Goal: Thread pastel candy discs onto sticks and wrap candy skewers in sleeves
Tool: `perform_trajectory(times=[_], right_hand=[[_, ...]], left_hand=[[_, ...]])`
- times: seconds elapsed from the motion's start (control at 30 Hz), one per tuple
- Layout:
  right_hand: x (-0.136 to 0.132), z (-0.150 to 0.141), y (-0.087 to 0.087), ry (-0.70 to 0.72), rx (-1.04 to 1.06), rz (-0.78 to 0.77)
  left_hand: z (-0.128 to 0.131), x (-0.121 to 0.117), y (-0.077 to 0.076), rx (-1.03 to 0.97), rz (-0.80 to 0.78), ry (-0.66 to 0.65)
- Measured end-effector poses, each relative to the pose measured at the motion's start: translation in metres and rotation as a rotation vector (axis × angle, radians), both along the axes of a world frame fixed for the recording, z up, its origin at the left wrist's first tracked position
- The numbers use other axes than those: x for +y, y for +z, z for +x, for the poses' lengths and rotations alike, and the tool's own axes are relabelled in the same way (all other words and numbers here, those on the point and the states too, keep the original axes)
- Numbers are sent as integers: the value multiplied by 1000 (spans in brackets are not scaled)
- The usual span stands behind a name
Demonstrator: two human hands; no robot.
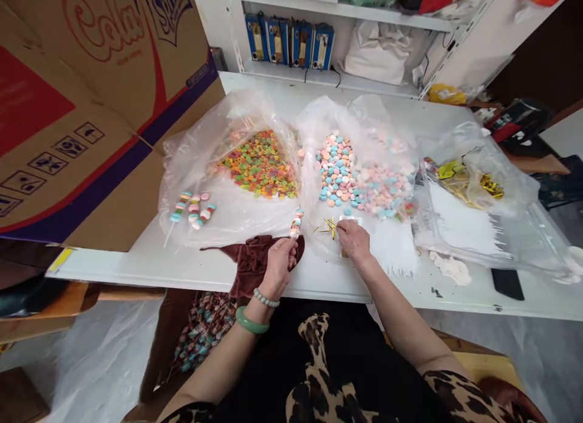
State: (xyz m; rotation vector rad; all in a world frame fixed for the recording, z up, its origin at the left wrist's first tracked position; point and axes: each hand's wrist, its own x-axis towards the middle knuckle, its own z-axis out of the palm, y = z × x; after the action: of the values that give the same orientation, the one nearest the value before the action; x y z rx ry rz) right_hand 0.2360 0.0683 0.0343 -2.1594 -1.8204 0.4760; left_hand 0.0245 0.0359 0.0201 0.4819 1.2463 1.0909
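My left hand [279, 266] is closed around the lower end of a wrapped candy skewer [296, 223], which stands upright above the fingers. Over a small pile of gold twist ties [328, 227], my right hand [355, 240] pinches with thumb and forefinger at the pile's right edge; one tie appears to be between the fingertips. A small clear packet lies partly hidden beneath that hand. Several unwrapped candy skewers [194, 209] rest on the plastic at the left. Beyond my hands are ring-shaped gummies [264, 168] and pastel candies [337, 171] in opened clear bags.
A tall cardboard box [113, 119] stands at the left. Brown cloth [259, 256] lies by my left hand. White sticks [395, 247] and a clear plastic tray [492, 241] are at the right. Below the table edge, a carton holds many wrapped candies [204, 329].
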Motion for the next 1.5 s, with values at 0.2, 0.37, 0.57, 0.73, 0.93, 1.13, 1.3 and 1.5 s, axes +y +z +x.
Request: perform_trajectory(times=[0.2, 0.37, 0.57, 0.73, 0.93, 1.13, 1.3, 1.5], right_hand=[[-18, -16, 10, 47, 547, 143], [-36, -59, 17, 186, 254, 296], [-37, -63, 14, 339, -42, 297], [-40, -68, 6, 119, 384, 155], [-45, -57, 10, -13, 1271, -151], [-84, -54, 34, 425, 889, 10], [-105, -63, 51, 861, 218, 466], [-54, -62, 58, 658, 197, 324]], left_hand=[[19, 4, 11, 80, 13, -71], [37, 1, 14, 120, 99, -148], [34, -2, 4, -10, 161, -187], [32, -4, 1, 4, 156, -142], [20, -9, 11, -113, 140, -384], [-12, -4, 22, -379, 95, -1062], [-39, 19, 66, 20, 199, -1359], [-12, 2, 83, 941, 781, -711]])
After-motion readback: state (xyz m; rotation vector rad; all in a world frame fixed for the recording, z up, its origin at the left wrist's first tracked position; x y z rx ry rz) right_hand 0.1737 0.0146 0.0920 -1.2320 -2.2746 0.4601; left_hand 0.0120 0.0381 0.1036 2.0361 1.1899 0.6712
